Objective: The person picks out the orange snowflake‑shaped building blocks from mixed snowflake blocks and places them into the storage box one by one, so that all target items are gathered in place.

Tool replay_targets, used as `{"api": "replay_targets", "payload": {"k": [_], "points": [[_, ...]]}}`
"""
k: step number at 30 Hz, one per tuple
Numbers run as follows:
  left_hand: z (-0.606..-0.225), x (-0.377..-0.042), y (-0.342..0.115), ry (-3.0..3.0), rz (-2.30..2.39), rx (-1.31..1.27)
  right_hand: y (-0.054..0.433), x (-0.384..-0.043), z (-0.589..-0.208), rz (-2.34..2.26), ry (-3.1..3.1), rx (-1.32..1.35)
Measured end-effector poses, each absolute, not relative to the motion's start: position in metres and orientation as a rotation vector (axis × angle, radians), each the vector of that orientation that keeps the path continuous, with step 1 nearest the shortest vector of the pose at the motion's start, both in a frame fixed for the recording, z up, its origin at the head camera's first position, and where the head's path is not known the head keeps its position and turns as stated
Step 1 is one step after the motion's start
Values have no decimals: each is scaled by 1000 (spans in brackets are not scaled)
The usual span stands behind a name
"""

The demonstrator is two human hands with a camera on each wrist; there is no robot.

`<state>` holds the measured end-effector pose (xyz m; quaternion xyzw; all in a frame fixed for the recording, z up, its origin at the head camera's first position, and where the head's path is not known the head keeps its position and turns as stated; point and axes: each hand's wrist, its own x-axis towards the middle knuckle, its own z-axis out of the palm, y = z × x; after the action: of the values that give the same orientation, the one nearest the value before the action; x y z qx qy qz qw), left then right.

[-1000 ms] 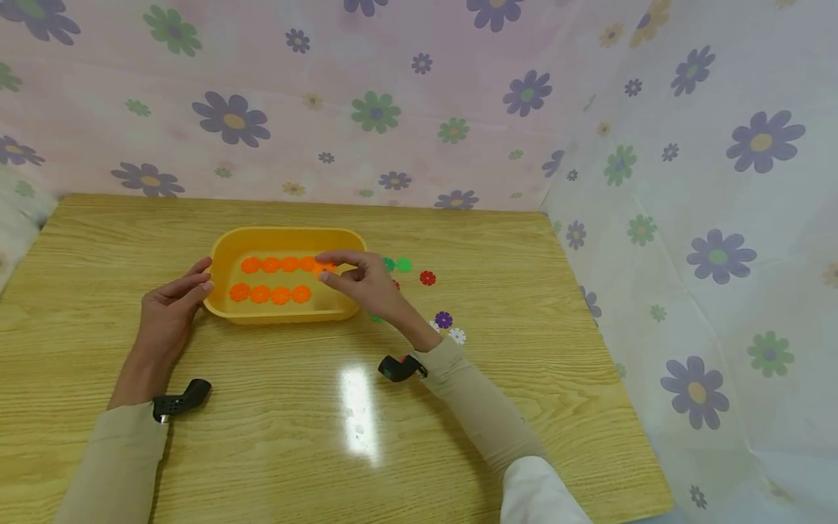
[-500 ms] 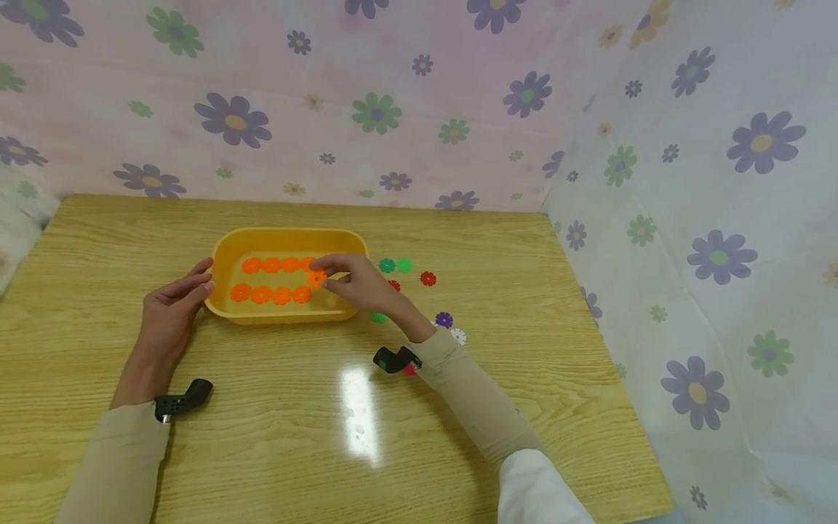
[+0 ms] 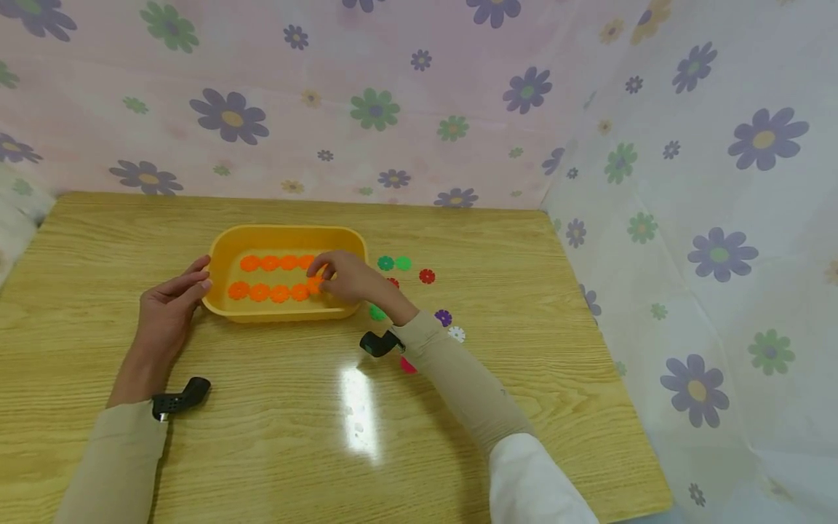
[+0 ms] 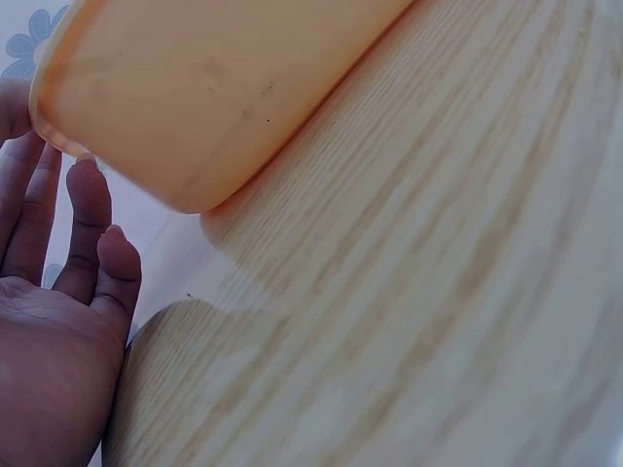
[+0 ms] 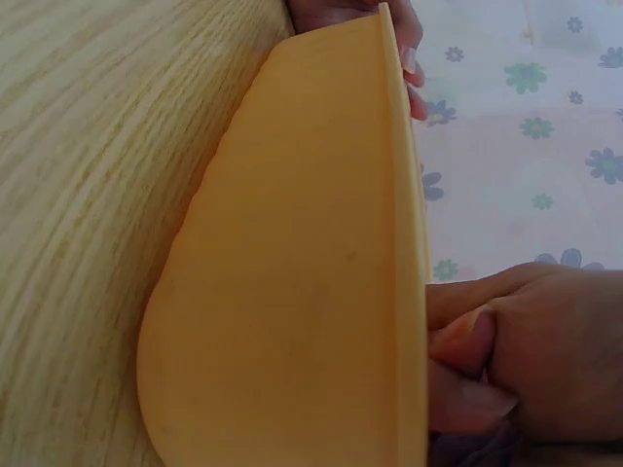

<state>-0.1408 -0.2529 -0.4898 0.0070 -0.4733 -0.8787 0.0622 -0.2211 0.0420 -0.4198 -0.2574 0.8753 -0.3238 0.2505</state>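
My right hand (image 3: 347, 275) is inside a yellow plastic basin (image 3: 281, 316), pinching an orange snowflake disc (image 3: 314, 284) between thumb and fingers. That disc is at the right end of the nearer row of orange discs (image 3: 260, 292); whether it touches the row's last disc I cannot tell. A second row of orange discs (image 3: 270, 263) lies behind it, its right end partly covered by my fingers. My left hand (image 3: 166, 313) rests its thumb and fingertips against the basin's left rim, fingers loosely extended. In the right wrist view the basin wall (image 5: 292, 263) hides the discs.
Loose snowflake discs lie on the wooden table (image 3: 262, 422) right of the basin: dark green (image 3: 385, 263), light green (image 3: 402, 263), red (image 3: 427, 276), purple (image 3: 443, 318) and white (image 3: 456, 334). A pink disc (image 3: 409, 365) sits beside my right forearm. Flowered cloth (image 3: 458, 87) stands behind.
My right hand has moved from the back row's right end toward me with the orange disc, to the end of the nearer row. The left hand and basin stay in place.
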Motion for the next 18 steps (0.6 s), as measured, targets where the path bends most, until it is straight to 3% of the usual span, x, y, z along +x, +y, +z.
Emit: {"api": "replay_targets", "payload": {"k": [18], "points": [[-489,-140,-252,-1434,-2645,11,23,-229,-421,-492,2408,-617]]}}
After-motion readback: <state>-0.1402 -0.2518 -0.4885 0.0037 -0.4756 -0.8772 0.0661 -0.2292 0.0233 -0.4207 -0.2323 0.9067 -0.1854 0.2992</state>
